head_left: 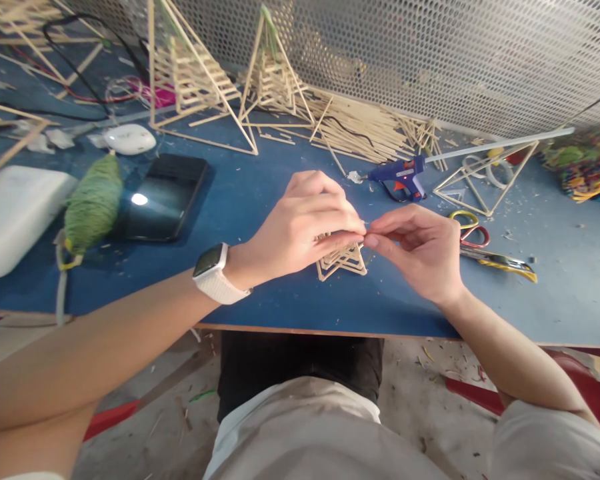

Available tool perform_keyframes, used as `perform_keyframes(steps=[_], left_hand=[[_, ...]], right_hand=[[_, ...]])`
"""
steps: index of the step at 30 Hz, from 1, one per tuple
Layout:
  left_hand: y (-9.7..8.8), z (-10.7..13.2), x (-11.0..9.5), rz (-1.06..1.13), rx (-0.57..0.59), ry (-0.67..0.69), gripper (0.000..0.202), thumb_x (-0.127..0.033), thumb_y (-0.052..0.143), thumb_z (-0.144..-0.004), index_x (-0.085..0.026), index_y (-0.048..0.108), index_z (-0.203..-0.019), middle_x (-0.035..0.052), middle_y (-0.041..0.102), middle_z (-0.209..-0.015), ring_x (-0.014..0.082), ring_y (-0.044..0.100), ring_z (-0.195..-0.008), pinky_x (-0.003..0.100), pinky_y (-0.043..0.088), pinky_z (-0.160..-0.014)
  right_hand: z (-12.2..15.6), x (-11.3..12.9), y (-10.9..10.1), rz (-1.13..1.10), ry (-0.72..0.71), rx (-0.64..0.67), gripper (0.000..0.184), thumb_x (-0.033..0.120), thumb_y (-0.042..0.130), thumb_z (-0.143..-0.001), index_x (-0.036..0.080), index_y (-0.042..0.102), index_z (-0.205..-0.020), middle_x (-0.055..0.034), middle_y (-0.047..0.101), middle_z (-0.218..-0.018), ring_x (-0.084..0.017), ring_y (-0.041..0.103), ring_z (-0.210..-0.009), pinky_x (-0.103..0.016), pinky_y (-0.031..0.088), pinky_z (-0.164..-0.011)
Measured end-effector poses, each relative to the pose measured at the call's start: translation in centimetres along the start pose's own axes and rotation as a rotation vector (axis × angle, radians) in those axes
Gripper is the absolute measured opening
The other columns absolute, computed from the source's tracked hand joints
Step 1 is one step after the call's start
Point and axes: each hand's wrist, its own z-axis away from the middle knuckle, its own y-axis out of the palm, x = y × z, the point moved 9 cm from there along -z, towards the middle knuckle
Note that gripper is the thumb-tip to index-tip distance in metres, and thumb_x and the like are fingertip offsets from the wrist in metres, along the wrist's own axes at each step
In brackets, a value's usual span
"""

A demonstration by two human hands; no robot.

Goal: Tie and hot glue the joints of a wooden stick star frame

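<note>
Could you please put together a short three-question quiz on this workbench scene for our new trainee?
1. True or false: the glue gun lies on the blue table beyond the two hands.
2. Which thing lies just right of the right hand? A) scissors B) phone C) green yarn
3. Fill in: the left hand wears a ____ on its wrist.

Key
1. True.
2. A: the scissors lie there; the phone and green yarn lie to the left.
3. Watch. Both hands pinch at the small stick frame.
</note>
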Motion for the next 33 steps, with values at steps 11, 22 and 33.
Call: perform_keyframes(steps=[11,22,33], left_hand=[[0.4,0.0,0.4,-0.018,0.008,-0.054,0.048,-0.058,0.055,-0.123,-0.027,0.081,-0.098,0.005,0.078,-0.092,0.0288,0.073,-0.111,0.055,0.051,-0.117],[0.5,-0.2,-0.1,0.066,0.007,-0.042,0.039,-0.039,0.061,-0.121,-0.024,0.067,-0.085,0.0008,0.072,-0.082,0.0245,0.072,-0.1,0.046,0.053,-0.107],[0.1,-0.3,-0.2,0.091,-0.021,-0.04,0.046,-0.043,0.056,-0.124,-0.024,0.071,-0.086,0.001,0.073,-0.081,0.0234,0.071,-0.097,0.043,0.052,-0.105]], right_hand=[[0.5,2.4,-0.2,0.29,-0.167,-0.067,0.005,0.036,0.097,-0.099,0.033,0.095,-0.103,-0.0017,0.092,-0.101,-0.027,0.088,-0.09,-0.043,0.076,-0.085],[1.4,3.2,-0.7,0.415,-0.31,-0.105,0.012,0.036,0.099,-0.096,0.039,0.095,-0.107,-0.0023,0.091,-0.098,-0.03,0.086,-0.088,-0.047,0.075,-0.085],[0.5,3.8,0.0,0.426,-0.435,-0.049,0.011,0.026,0.093,-0.102,0.037,0.096,-0.104,-0.0005,0.084,-0.094,-0.019,0.077,-0.079,-0.037,0.065,-0.073]])
